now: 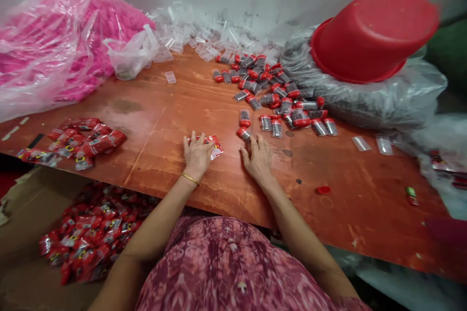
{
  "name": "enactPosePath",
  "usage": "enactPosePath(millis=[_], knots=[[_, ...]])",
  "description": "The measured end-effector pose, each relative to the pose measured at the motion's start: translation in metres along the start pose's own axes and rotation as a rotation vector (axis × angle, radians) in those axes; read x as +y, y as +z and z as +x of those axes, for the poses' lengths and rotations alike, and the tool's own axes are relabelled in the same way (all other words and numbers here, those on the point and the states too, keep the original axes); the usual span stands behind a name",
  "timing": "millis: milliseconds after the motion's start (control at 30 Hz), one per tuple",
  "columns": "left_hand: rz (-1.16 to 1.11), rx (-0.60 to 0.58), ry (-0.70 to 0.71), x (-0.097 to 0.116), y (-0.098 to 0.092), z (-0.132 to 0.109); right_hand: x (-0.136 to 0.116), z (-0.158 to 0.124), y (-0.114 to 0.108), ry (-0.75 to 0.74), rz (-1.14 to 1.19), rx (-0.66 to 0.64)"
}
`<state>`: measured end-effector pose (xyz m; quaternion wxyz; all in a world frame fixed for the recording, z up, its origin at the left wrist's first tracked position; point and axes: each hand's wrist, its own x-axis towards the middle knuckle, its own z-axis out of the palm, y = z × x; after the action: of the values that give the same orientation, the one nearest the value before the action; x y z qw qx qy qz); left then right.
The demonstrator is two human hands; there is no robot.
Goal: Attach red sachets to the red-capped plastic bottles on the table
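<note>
My left hand (pixel 197 156) rests on a flat red printed packet (pixel 216 146) on the wooden table, its fingers apart and partly covering the packet. To the right, my right hand (pixel 258 158) lies low over the table with fingers spread, its fingertips beside a small clear container with a red cap (pixel 244 133). Another such container (pixel 245 117) stands just behind that one. Beyond them spreads a pile of similar red-capped containers with dark contents (pixel 286 106). Filled red packets (pixel 97 143) are heaped at the table's left.
A red bucket (pixel 375 34) sits upside down on a plastic bag of dark items (pixel 350 102). Pink items fill a clear bag (pixel 73 39) at left. Clear empty containers (pixel 207 34) line the wall. A box (pixel 22 233) below holds many red packets. One red cap (pixel 323 189) lies right.
</note>
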<state>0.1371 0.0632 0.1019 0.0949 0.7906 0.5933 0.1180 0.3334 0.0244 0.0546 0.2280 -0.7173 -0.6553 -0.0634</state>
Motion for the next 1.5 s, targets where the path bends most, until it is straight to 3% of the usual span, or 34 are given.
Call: enactPosePath(millis=[167,300,433,567,767,900,1033,1167,1300,1500], knots=[[0.006,0.097,0.028,-0.001,-0.003,-0.019,-0.017,0.000,-0.013,-0.061,0.039,0.038],[0.030,0.059,-0.009,-0.015,-0.006,-0.027,-0.045,0.010,-0.010,-0.165,0.130,-0.081],[0.023,0.038,0.010,-0.023,-0.006,-0.024,-0.064,0.029,0.004,-0.142,0.179,-0.212],[0.006,0.050,0.008,-0.023,-0.004,-0.022,-0.066,0.041,0.009,-0.093,0.257,-0.262],[-0.085,0.109,-0.054,-0.015,-0.015,-0.021,-0.059,0.040,0.009,-0.099,0.353,-0.205],[-0.337,0.231,-0.069,-0.002,-0.027,-0.015,-0.055,0.033,-0.002,-0.124,0.347,-0.081],[-0.842,0.122,-0.117,0.012,-0.025,-0.004,-0.059,0.023,-0.021,-0.132,0.397,-0.027],[-1.244,0.139,-0.253,0.022,-0.017,-0.001,-0.068,0.014,-0.027,0.145,0.808,0.002],[-1.383,0.163,-0.306,0.030,-0.016,-0.009,-0.074,0.011,-0.024,0.349,1.274,-0.180],[-1.529,0.125,-0.421,0.039,-0.017,-0.023,-0.079,0.004,-0.030,0.386,1.266,-0.136]])
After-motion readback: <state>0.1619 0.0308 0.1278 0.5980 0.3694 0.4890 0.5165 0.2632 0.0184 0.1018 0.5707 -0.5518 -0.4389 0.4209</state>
